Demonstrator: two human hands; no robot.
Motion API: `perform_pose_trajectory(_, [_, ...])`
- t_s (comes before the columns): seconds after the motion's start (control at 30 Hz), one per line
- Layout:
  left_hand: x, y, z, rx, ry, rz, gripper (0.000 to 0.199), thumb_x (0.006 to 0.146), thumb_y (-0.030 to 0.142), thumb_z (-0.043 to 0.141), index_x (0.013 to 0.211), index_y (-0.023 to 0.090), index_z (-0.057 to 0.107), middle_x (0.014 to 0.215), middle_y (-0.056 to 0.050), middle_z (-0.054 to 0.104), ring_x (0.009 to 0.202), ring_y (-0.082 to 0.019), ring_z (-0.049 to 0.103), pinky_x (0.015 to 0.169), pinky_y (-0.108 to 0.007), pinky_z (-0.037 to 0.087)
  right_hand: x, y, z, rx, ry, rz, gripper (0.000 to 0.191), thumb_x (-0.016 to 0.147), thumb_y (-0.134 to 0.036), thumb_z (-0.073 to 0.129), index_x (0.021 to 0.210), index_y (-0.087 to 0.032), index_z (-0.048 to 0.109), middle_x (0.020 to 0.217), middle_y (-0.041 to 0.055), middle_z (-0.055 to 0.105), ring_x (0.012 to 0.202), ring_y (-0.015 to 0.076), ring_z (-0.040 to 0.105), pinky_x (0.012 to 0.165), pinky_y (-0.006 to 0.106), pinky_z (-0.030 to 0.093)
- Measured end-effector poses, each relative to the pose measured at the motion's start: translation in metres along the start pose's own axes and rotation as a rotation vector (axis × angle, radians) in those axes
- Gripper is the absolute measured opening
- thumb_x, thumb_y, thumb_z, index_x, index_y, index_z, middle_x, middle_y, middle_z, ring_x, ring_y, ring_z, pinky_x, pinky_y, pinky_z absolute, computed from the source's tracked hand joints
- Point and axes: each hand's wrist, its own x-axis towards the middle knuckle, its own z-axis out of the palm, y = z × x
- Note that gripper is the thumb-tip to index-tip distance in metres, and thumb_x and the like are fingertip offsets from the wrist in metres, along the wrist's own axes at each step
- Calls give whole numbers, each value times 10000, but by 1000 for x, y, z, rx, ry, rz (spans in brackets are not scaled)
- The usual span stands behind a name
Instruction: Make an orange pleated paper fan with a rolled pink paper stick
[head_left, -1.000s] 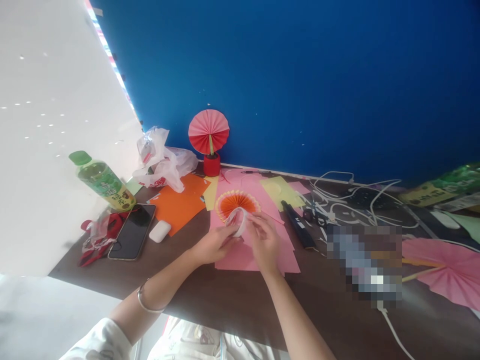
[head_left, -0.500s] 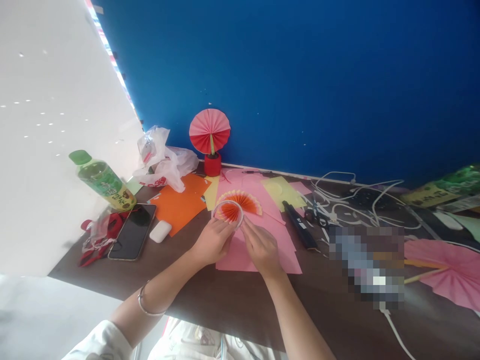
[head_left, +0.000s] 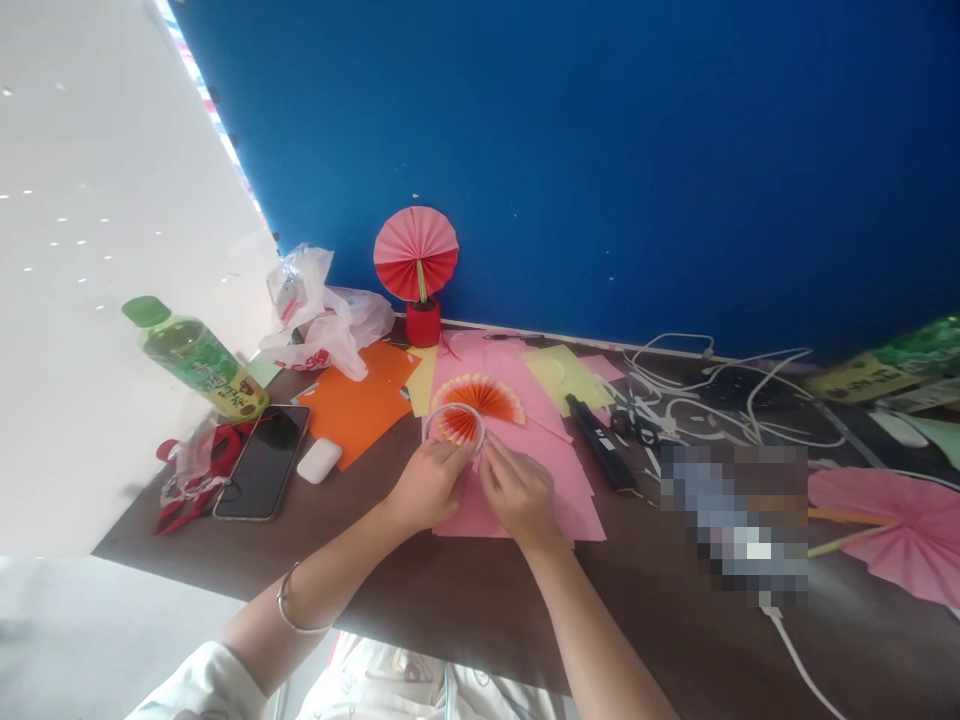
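A thin, whitish ring (head_left: 482, 428), seemingly a roll of tape, is held up at the centre of the frame, just in front of an orange pleated paper fan with a yellow scalloped edge (head_left: 486, 397); part of the fan is seen through it. The ring's lower edge is pinched by the bent fingers of the left hand (head_left: 430, 487). The fingertips of the right hand (head_left: 523, 497) are pressed together at its lower right edge; whether the rim or a loose end is gripped there cannot be told.

For such close work, the ring is best steadied by the left hand while only small, slow motions are made by the right fingertips. Pressure on the fan's pleats is best avoided, as paper folds are likely to be crushed easily.

The fan is supported by overlapping pink paper sheets (head_left: 574, 515), spread on a dark brown desk (head_left: 420, 590). The desk is backed by a plain blue wall (head_left: 562, 170) and bordered at upper left by a pale wall (head_left: 97, 150) dotted with bright glints. At lower left, a pale floor is shown.
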Motion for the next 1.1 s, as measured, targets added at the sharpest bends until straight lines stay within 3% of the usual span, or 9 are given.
perform_pose_trajectory(0.27, [0, -2, -2, -67, -31, -34, 351, 755, 62, 396, 1073, 146, 519, 762, -68, 609, 686, -195, 552, 657, -320, 434, -1, 6, -5, 43, -139, -67, 198, 828, -71, 502, 952, -106, 652, 953, 140, 698, 773, 193, 679, 660, 282, 551])
perform_pose_trajectory(0.43, [-1, -1, -1, -57, -47, -36, 353, 743, 67, 407, 1070, 135, 521, 782, -83, 616, 691, -206, 561, 640, -325, 440, -1, 5, -5, -3, -135, -98, 150, 818, -77, 529, 880, -96, 664, 931, 148, 701, 740, 196, 680, 630, 280, 543])
perform_pose_trajectory(0.57, [1, 1, -3, -112, -33, -46, 317, 754, 80, 403, 1041, 145, 520, 778, -75, 617, 690, -199, 565, 651, -322, 444, -1, 0, -2, 2, -80, -9, 154, 807, -90, 541, 889, -112, 669, 886, 129, 712, 686, 183, 679, 620, 274, 540])
perform_pose_trajectory(0.7, [4, 4, -6, -176, 7, -93, 211, 786, 144, 422, 965, 168, 531, 753, -48, 621, 681, -184, 572, 670, -319, 444, 0, -4, 1, 164, 3, 184, 204, 793, -87, 535, 939, -153, 661, 863, 89, 717, 742, 174, 682, 683, 268, 556])
perform_pose_trajectory(0.83, [3, 6, -7, -186, 32, -118, 260, 801, 169, 432, 1049, 167, 510, 785, -46, 637, 716, -190, 588, 739, -359, 448, 3, -8, -1, 284, 74, 284, 234, 783, -94, 539, 967, -187, 650, 883, 72, 715, 782, 180, 682, 726, 291, 571])
perform_pose_trajectory(0.97, [2, 2, -6, -233, 15, -172, 431, 750, 110, 442, 1177, 172, 449, 921, -72, 655, 809, -206, 606, 753, -365, 473, 7, -11, -6, 322, 109, 311, 238, 785, -93, 535, 967, -201, 644, 886, 62, 714, 788, 185, 684, 728, 312, 583])
perform_pose_trajectory(1.1, [3, -1, -7, -394, 21, -245, 476, 779, 166, 473, 1251, 178, 414, 1175, -124, 583, 1001, -227, 588, 826, -365, 476, 9, -16, -9, 374, 58, 242, 224, 772, -72, 553, 935, -195, 644, 869, 60, 716, 798, 177, 683, 730, 300, 587])
